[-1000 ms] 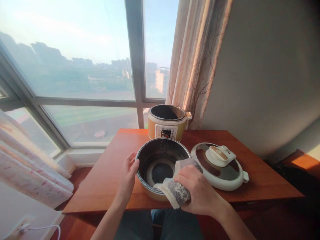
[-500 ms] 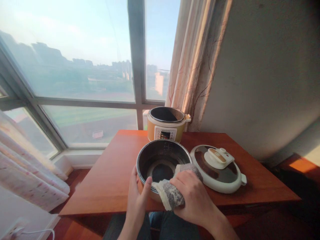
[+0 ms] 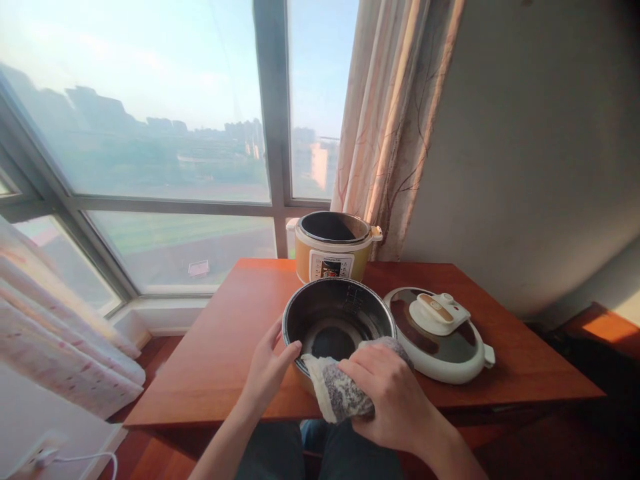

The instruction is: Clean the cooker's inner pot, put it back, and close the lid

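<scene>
A dark inner pot [image 3: 333,313] with a shiny rim stands on the near part of the table. My left hand [image 3: 267,370] grips its left side, thumb at the rim and fingers along the outer wall. Bunched in my right hand [image 3: 387,387] is a grey-and-white cloth [image 3: 340,393], draped over the near right rim. My right fingers are closed round it, and part of the rim is hidden beneath. Behind the pot stands the open cooker body [image 3: 334,260], tan and white with a front control panel. To the right lies its round lid [image 3: 445,340], handle up.
The reddish wooden table [image 3: 200,373] ends just in front of my lap. Windows [image 3: 170,133] rise behind it, with a curtain [image 3: 390,120] at the back and another curtain [image 3: 55,333] at the left. A plugged-in white cord [image 3: 83,457] is at lower left.
The inner pot has shifted slightly right and turned a little, its inside markings now farther right. The cloth and right hand moved slightly right with it. My left hand still holds the left side.
</scene>
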{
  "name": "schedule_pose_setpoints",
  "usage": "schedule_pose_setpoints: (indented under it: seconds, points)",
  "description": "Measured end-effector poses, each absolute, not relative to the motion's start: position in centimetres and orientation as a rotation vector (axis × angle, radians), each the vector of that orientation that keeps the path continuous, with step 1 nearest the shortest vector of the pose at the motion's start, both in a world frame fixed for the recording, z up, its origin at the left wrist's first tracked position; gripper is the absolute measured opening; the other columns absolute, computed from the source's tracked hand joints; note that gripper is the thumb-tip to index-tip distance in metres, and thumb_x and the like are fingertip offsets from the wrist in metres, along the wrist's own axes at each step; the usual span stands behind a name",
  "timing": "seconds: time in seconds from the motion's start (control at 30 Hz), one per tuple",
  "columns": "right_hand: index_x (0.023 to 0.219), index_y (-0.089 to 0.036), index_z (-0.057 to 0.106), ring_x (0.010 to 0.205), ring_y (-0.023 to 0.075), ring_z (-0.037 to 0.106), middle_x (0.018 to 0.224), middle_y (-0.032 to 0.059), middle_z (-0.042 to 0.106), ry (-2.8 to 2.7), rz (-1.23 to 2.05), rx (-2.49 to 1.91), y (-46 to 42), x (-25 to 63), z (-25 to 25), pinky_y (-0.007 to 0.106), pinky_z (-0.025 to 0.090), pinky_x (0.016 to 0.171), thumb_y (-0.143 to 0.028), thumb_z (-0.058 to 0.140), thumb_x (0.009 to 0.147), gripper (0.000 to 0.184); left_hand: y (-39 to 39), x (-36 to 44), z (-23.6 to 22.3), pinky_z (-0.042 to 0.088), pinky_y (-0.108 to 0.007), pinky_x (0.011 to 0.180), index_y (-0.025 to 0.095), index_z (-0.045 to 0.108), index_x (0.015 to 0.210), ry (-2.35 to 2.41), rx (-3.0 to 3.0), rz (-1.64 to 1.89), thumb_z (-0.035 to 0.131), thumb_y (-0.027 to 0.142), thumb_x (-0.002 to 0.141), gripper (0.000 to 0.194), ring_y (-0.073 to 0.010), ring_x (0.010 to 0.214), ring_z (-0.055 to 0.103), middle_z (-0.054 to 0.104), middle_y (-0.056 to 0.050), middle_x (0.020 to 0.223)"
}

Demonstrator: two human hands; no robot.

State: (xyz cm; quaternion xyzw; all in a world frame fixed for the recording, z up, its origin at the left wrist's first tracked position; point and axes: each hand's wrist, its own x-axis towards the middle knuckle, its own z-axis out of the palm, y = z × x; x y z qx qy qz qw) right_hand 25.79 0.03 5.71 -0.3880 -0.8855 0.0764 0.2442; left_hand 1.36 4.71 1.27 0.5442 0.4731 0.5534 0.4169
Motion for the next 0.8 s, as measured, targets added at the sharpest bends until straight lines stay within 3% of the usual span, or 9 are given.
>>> schedule_pose_setpoints:
  seconds: [0.47,0.67,0.8]
  points:
    - [0.114,-0.022,0.061,0.097,0.0272,0.055,0.106,0.0059,0.066,-2.442,0.224,-0.970,0.4,27.0,5.6,0.041,0.039,0.091,-0.018,0.063,0.063,0.051,10.8,-2.3,4.4,0.043,-0.050,0.106,0.021,0.065,0.131,0.870,1.468,0.978,0.066,0.029,0.077,0.055,-0.0357,0.126,0.057,0.071,-0.009,0.127]
    - [0.111,-0.021,0.061,0.093,0.0283,0.055,0.101,0.0064,0.065,-2.357,0.159,-0.988,0.3,26.4,4.8,0.044,0.038,0.088,-0.019,0.062,0.061,0.050,10.5,-0.9,2.8,0.045,-0.051,0.105,0.023,0.071,0.122,0.835,1.258,1.058,0.066,0.042,0.078,0.048,-0.0369,0.124,0.059,0.075,-0.010,0.118]
    - [0.104,-0.021,0.061,0.090,0.0280,0.054,0.097,0.0059,0.063,-2.260,0.152,-1.037,-0.2,25.5,4.4,0.044,0.037,0.086,-0.019,0.061,0.058,0.046,8.8,1.1,1.1,0.042,-0.050,0.108,0.019,0.070,0.120,0.921,1.073,1.296,0.054,0.056,0.089,0.051,-0.0348,0.123,0.059,0.075,-0.008,0.118]
